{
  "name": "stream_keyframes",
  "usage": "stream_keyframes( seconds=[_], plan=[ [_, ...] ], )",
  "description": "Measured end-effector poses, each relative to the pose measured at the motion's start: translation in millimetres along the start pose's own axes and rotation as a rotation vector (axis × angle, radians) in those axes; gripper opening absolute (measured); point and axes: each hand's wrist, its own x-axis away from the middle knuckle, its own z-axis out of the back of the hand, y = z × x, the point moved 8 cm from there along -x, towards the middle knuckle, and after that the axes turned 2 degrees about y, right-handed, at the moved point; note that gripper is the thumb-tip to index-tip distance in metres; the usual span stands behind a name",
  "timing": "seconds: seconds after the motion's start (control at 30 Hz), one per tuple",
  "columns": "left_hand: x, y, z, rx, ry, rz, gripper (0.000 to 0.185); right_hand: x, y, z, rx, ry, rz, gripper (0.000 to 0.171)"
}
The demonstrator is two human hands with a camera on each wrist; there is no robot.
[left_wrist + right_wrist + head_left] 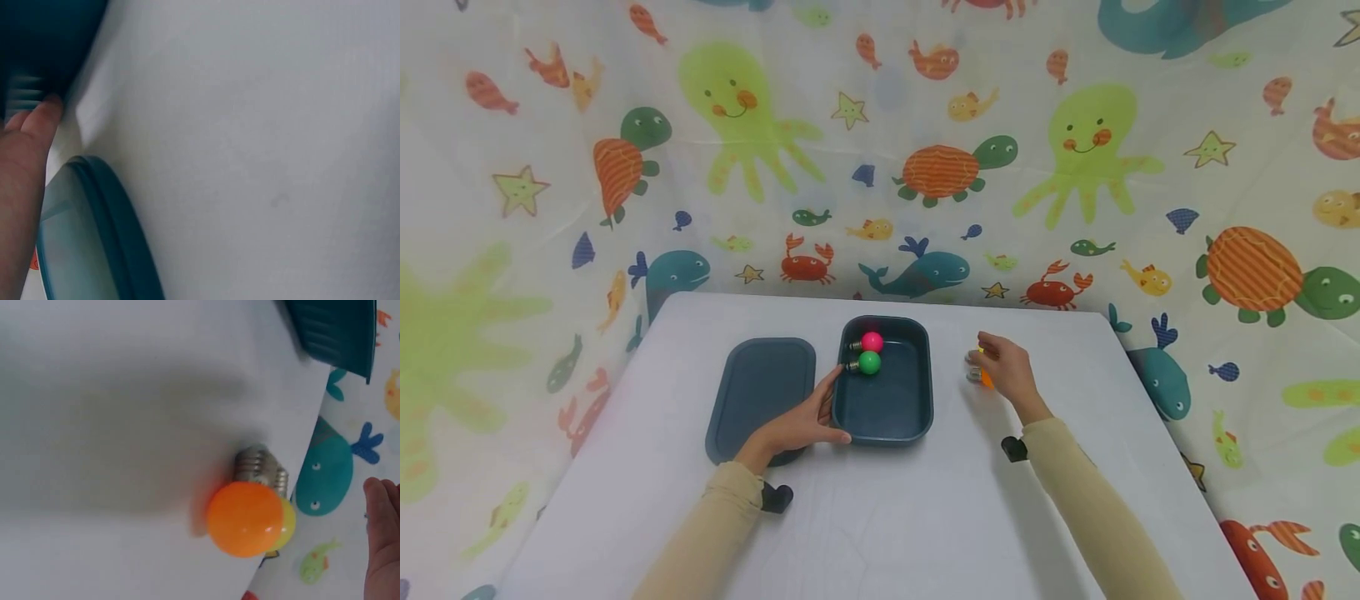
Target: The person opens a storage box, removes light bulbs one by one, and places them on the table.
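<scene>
A dark teal box (917,417) stands in the middle of the white table, with a pink bulb (872,341) and a green bulb (868,362) in its far left corner. My left hand (808,419) rests flat against the box's left wall, fingers straight, and partly lies on the teal lid (758,387) beside it. A fingertip (44,115) touches the box (44,37) next to the lid (100,237). My right hand (992,364) hovers over an orange bulb (244,519) and a yellow bulb (287,526) lying together on the table. Its finger (381,544) stays apart from them.
The white table (880,517) is walled on three sides by a sea-creature patterned cloth (925,167). The bulbs lie near the table's right edge. A corner of the teal box (334,328) shows at the top of the right wrist view.
</scene>
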Motion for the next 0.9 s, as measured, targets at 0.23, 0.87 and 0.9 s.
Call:
stream_keyframes(
  seconds=[0.23,0.87,0.9],
  plan=[
    [0.2,-0.4,0.0,-0.001,0.007,0.008,0.113,-6,-33,-22,-0.009,-0.015,0.058,0.050],
    [4.4,-4.0,-8.6,0.002,0.031,0.033,0.113,-16,-81,-79,0.130,-0.099,0.143,0.053],
    [4.8,-3.8,-9.2,0.001,0.033,0.033,0.113,-16,-83,-81,0.130,-0.103,0.150,0.053]
  ],
)
